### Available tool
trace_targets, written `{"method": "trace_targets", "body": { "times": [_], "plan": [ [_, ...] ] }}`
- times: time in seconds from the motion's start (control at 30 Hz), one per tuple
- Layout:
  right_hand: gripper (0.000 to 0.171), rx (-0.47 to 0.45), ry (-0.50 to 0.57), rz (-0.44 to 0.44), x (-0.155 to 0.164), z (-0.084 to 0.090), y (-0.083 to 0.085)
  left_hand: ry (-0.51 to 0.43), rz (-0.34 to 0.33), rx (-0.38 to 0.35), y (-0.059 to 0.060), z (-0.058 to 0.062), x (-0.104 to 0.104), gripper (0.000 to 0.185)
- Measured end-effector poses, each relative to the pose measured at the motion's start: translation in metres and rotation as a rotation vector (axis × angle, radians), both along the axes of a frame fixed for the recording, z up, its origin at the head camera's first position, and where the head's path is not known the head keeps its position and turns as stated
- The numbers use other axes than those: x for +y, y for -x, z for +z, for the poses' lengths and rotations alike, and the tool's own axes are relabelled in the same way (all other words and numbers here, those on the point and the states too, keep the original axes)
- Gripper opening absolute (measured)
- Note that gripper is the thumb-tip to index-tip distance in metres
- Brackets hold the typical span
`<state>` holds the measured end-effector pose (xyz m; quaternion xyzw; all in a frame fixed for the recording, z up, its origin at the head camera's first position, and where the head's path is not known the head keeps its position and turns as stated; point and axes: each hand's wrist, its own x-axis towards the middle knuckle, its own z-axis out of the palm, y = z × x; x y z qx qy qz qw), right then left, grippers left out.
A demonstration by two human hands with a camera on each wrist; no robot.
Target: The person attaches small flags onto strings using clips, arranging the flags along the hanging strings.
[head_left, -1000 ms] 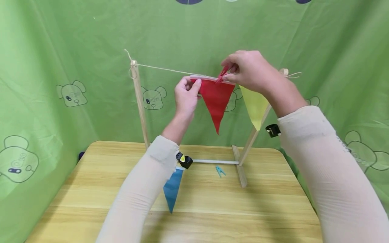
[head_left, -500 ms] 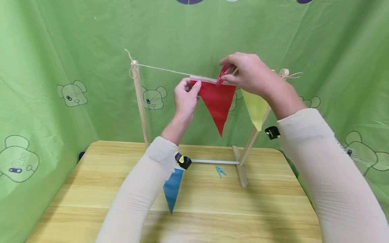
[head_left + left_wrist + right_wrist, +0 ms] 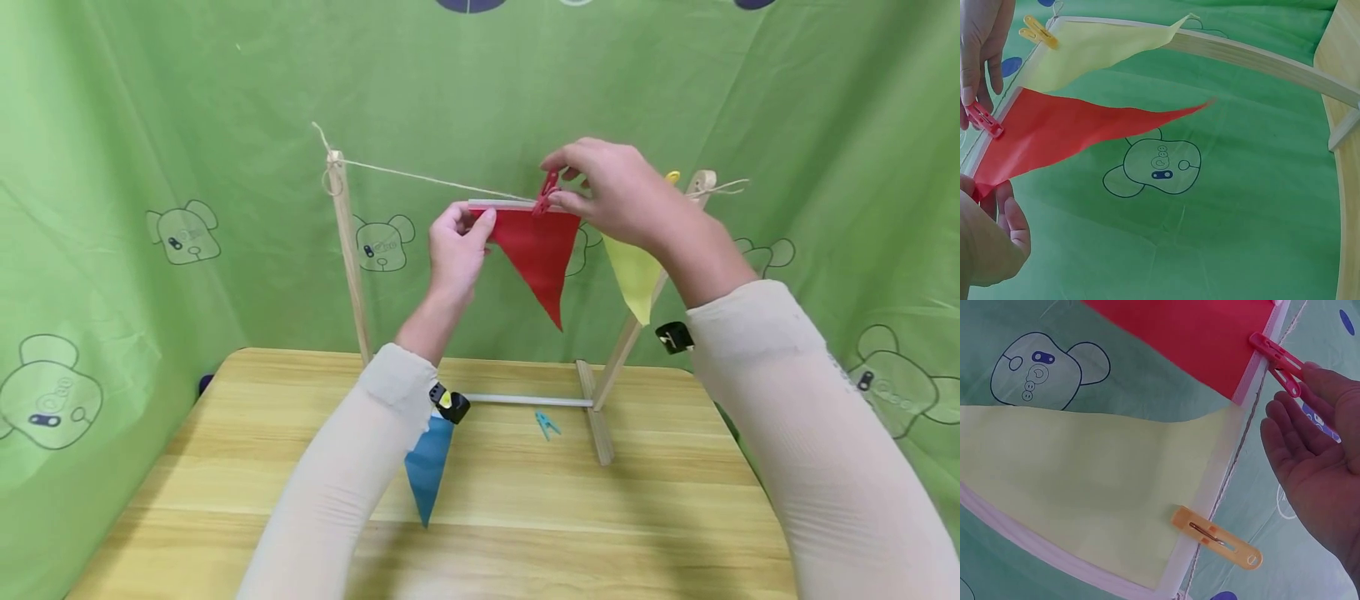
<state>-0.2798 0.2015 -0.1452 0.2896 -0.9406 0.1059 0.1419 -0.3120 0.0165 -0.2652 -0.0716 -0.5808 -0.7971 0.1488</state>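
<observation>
The red pennant (image 3: 534,250) wears a white top band — the red clothespin (image 3: 547,195) nearly matches. The yellow pennant (image 3: 632,277) is pale, the yellow clothespin (image 3: 1210,542) orange-tinged, perhaps only from dim light. The blue pennant (image 3: 430,467) is plain — the small clothespin (image 3: 547,426) turquoise. Dark-outlined animal faces pattern the green curtain (image 3: 247,100).

red clip (image 3: 1268,347) in the grip of the right hand (image 3: 611,187) looked smooth plastic, red flag (image 3: 534,246) below it looked matt cloth, string (image 3: 1235,457) alongside looked rough, tabletop (image 3: 585,533) beneath the grip showed smooth wood grain
</observation>
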Motion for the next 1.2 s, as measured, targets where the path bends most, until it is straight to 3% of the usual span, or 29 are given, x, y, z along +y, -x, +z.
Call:
{"method": "trace_targets", "body": {
  "times": [0.6, 1.2],
  "plan": [
    [0.044, 0.118, 0.199, 0.016, 0.02, -0.015, -0.017, 0.02, -0.031, 0.029, -0.001, -0.006, -0.003, 0.012],
    [0.05, 0.358, 0.438, 0.141, 0.043, -0.057, -0.027, 0.073, -0.065, 0.031, -0.011, -0.012, -0.011, 0.037]
  ]
}}
